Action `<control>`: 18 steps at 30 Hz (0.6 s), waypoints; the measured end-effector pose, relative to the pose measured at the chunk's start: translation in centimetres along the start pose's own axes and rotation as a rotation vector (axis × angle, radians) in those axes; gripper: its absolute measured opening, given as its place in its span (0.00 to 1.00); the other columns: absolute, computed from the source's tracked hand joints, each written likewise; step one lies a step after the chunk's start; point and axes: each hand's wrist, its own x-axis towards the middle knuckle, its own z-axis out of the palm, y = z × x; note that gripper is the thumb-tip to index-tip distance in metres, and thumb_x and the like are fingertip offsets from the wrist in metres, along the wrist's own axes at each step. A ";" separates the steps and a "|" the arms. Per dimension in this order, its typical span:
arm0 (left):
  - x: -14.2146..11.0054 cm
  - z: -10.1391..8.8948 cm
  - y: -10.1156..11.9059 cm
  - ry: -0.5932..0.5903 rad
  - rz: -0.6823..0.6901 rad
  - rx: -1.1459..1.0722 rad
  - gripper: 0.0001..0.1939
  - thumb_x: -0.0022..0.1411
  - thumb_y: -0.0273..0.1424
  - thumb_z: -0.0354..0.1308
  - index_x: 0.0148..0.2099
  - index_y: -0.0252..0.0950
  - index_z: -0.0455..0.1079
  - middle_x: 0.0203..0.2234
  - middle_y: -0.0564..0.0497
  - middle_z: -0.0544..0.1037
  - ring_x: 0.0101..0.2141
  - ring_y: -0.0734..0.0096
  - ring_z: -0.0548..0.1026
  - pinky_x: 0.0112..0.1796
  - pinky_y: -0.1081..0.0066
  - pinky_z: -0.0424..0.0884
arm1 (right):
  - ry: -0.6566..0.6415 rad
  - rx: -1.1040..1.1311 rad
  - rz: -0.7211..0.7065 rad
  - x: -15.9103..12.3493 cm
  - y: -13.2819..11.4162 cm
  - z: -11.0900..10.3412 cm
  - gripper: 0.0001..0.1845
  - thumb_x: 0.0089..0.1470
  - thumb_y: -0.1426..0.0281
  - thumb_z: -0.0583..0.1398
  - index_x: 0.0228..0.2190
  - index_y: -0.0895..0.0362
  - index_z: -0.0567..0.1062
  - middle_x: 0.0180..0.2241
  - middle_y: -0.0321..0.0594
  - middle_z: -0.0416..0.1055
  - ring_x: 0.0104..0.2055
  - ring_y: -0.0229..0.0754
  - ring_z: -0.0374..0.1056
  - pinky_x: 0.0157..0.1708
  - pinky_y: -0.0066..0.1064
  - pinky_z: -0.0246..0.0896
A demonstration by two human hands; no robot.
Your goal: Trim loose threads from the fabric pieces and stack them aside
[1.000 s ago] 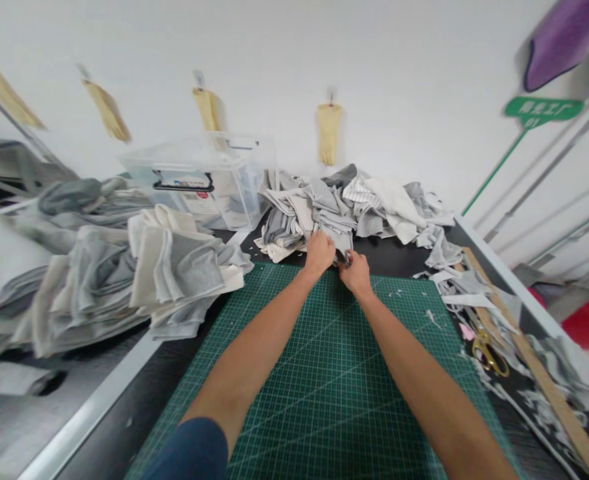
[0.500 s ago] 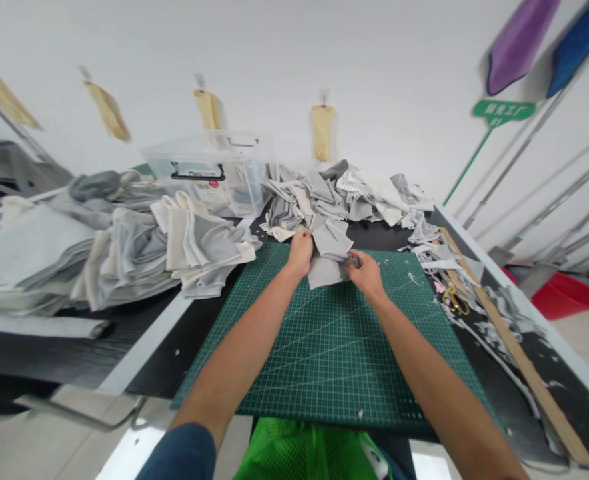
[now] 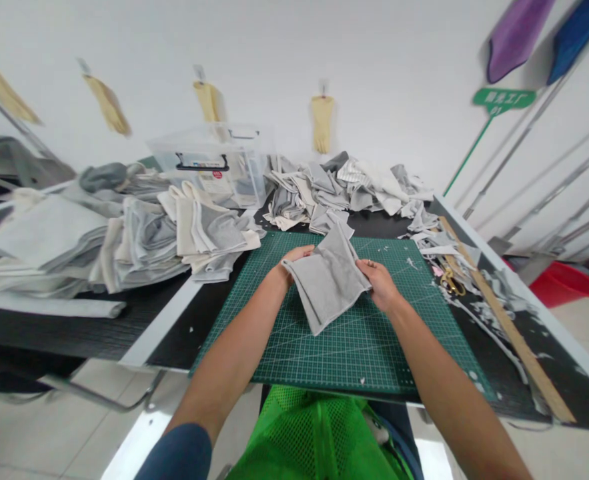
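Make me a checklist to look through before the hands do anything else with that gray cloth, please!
1. Left hand has a hold: ok, it grips the gray cloth at the left side.
2. Right hand has a hold: ok, it grips the right side.
3. Cloth lying flat on the green mat: not ok, it is held tilted up and looks folded.
4. Mat free of bits: not ok, white scraps lie on it.
5. Scissors away from the hands: ok, they lie off to the right of the mat.
6. Cloth's underside clean: cannot tell, it faces away.
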 end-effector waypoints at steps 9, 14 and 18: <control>0.1 -2.4 -1.1 -0.011 -0.063 0.380 0.23 0.37 0.21 0.71 0.41 0.37 0.80 0.35 0.49 0.85 0.35 0.59 0.82 0.39 0.65 0.78 | 0.214 -0.087 0.021 1.3 2.1 -2.3 0.16 0.44 0.59 0.69 0.32 0.56 0.78 0.27 0.37 0.75 0.28 0.39 0.66 0.28 0.30 0.59; -1.5 -3.5 1.2 0.128 0.211 0.663 0.18 0.53 0.24 0.63 0.47 0.38 0.81 0.53 0.43 0.81 0.56 0.53 0.77 0.62 0.59 0.68 | 0.232 -0.116 0.015 1.1 1.7 -2.7 0.21 0.44 0.63 0.67 0.42 0.57 0.78 0.29 0.37 0.76 0.28 0.39 0.67 0.29 0.31 0.60; -3.0 -0.8 2.3 0.010 0.535 0.854 0.20 0.61 0.23 0.54 0.51 0.38 0.81 0.54 0.46 0.82 0.58 0.59 0.76 0.66 0.61 0.65 | 0.153 -0.074 -0.059 0.7 1.1 -2.3 0.23 0.46 0.62 0.67 0.44 0.58 0.78 0.33 0.41 0.79 0.33 0.41 0.72 0.36 0.33 0.66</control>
